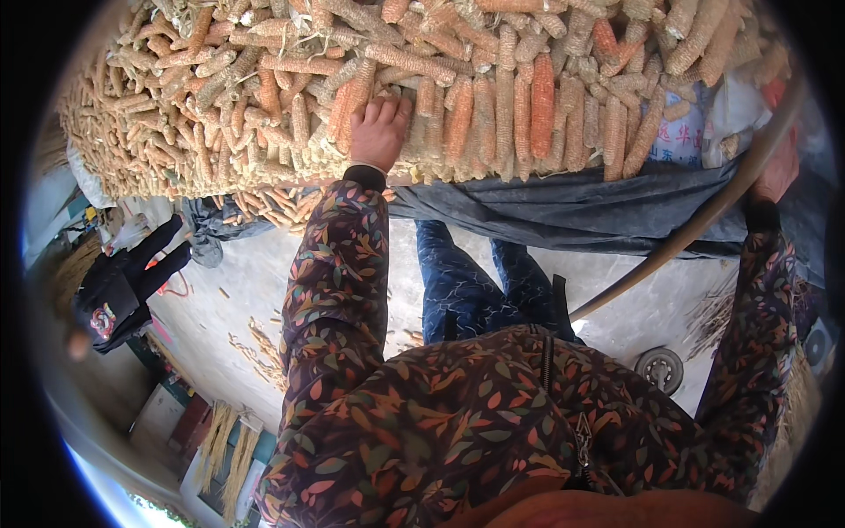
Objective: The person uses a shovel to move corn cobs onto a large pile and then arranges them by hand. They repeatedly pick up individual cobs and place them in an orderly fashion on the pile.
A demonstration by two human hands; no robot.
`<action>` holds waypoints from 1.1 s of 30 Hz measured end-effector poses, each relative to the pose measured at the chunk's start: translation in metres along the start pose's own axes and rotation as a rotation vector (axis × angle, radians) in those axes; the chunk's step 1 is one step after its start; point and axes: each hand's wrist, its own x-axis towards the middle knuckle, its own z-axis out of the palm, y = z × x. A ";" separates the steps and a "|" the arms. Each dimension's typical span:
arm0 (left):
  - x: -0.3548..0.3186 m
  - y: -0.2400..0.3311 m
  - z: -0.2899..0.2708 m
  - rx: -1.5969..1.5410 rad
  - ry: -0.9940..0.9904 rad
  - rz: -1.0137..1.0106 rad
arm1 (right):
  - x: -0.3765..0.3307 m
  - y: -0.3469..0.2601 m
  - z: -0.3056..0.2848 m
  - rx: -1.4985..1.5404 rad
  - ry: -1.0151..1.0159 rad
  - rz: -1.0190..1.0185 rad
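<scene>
At the front edge of a large heap of corn cobs [440, 66], my left hand [380, 132] is closed, its fingers curled over a cob and its fingertips hidden among the others. The cobs around it are orange and pale brown, most of them looking stripped of kernels. Some stand upright side by side along the edge to its right. My right hand [778, 172] is at the far right, next to a long wooden pole [691, 229]. The pole crosses in front of it and hides its fingers, so its grip does not show.
Dark sheeting [572, 211] hangs along the heap's front edge. A printed white sack [678, 132] shows at the right. Loose cobs [264, 352] lie on the pale floor. A small wheel [659, 370] is at the lower right, and dark clothing [132, 282] hangs at the left.
</scene>
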 end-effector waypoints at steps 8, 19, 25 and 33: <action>-0.001 -0.012 -0.005 -0.071 -0.054 0.183 | -0.001 -0.002 0.003 0.008 0.031 -0.006; -0.048 0.020 -0.027 -0.022 -0.006 -0.530 | 0.001 0.001 0.002 -0.040 -0.034 0.029; -0.027 0.017 -0.031 -0.011 -0.106 -0.676 | -0.001 -0.001 0.000 0.054 0.085 -0.010; -0.011 0.065 -0.054 -0.764 -0.038 -0.827 | 0.000 -0.001 -0.002 0.020 0.025 0.012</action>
